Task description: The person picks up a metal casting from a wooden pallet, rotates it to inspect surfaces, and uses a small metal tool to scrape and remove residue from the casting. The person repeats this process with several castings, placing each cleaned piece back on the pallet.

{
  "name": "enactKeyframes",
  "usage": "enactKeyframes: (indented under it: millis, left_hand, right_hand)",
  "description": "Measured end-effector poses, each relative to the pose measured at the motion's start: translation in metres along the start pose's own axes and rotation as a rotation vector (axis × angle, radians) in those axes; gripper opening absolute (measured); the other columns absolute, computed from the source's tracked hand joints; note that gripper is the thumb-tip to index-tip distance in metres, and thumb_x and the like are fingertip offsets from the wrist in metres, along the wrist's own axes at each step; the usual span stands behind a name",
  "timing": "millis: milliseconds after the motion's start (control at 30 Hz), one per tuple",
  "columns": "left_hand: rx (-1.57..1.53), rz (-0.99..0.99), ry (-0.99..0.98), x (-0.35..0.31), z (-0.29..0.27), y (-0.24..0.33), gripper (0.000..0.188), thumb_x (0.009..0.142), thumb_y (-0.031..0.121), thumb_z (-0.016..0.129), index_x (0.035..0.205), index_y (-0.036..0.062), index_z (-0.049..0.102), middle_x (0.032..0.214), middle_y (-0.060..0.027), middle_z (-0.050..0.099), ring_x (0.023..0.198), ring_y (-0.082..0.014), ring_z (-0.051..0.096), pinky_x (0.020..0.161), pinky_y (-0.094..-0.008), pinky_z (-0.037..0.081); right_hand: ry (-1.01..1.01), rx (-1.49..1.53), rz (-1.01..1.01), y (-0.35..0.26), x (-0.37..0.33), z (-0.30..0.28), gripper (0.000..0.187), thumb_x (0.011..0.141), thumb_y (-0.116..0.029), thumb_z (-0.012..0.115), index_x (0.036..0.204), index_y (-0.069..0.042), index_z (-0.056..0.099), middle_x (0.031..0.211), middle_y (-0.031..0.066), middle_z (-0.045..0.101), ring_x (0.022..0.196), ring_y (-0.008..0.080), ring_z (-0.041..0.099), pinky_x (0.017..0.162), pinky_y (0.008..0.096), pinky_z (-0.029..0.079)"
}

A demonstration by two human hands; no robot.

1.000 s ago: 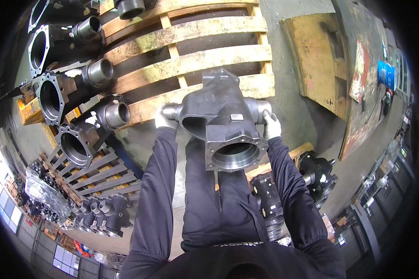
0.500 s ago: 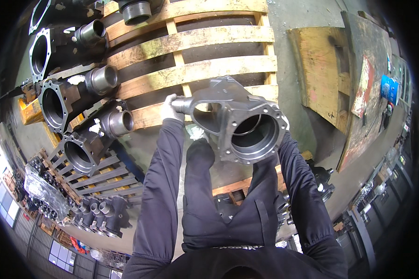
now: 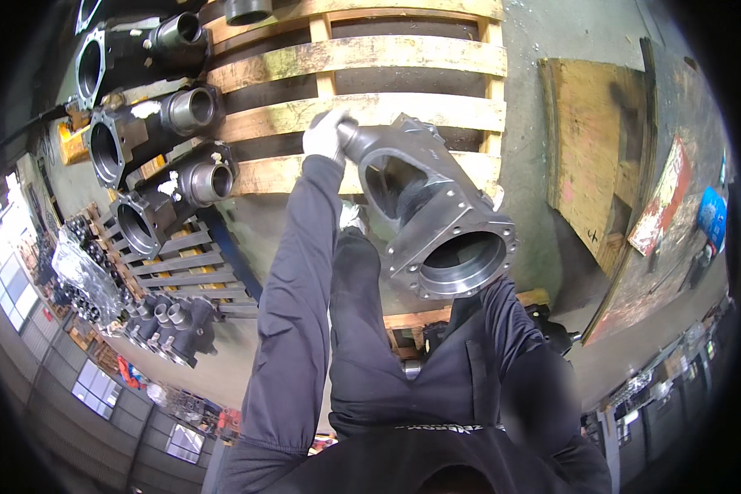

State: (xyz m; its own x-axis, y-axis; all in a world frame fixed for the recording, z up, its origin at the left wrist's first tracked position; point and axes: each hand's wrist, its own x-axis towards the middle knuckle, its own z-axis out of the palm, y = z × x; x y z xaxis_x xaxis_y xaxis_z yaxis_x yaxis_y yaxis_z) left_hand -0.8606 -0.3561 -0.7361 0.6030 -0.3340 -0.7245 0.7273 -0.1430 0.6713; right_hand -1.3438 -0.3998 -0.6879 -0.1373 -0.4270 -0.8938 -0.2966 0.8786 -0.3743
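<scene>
A dark cast-metal housing [image 3: 445, 185] hangs tilted in front of my legs, its round bolt-holed flange facing me. A narrower tube end points up and left, and an oval opening lies in its side. My left hand [image 3: 325, 137], in a white glove, is closed around that tube end. The right forearm reaches up to the flange's lower right edge; my right hand is hidden behind the housing, so its fingers do not show. Past the housing lies a slatted wooden pallet [image 3: 370, 55].
Similar housings [image 3: 144, 128] stand in a row at the left. Below them is a grey slatted rack [image 3: 193, 267]. A plywood board [image 3: 593, 140] and a worn panel [image 3: 675, 272] with a blue container [image 3: 710, 218] are at the right. More castings [image 3: 173, 329] sit lower left.
The housing's tube end has swung up with my left hand, and the flange now tips downward. My right forearm has drawn lower and under the flange. The view has shifted slightly.
</scene>
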Motion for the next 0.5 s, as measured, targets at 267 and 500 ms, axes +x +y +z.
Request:
enactKeyframes:
  millis: [267, 500]
  left_hand:
    - [1.104, 0.326, -0.309, 0.042, 0.153, 0.031, 0.021, 0.082, 0.027, 0.062, 0.081, 0.0112, 0.075, 0.096, -0.0093, 0.072, 0.093, -0.0233, 0.066, 0.085, -0.0320, 0.051]
    - [1.226, 0.233, -0.374, 0.097, 0.194, 0.023, 0.037, 0.086, 0.037, 0.070, 0.108, 0.0077, 0.076, 0.105, -0.0057, 0.075, 0.098, -0.0175, 0.066, 0.092, -0.0289, 0.049]
  right_hand:
    - [-0.086, 0.335, 0.175, 0.031, -0.026, 0.022, 0.057, 0.092, -0.048, 0.070, 0.127, -0.004, 0.062, 0.111, 0.0077, 0.066, 0.096, 0.0187, 0.060, 0.085, 0.0322, 0.048]
    - [-0.161, 0.619, 0.352, 0.046, -0.017, 0.110, 0.055, 0.094, -0.047, 0.068, 0.127, -0.004, 0.061, 0.109, 0.0065, 0.065, 0.093, 0.0180, 0.059, 0.082, 0.0320, 0.048]
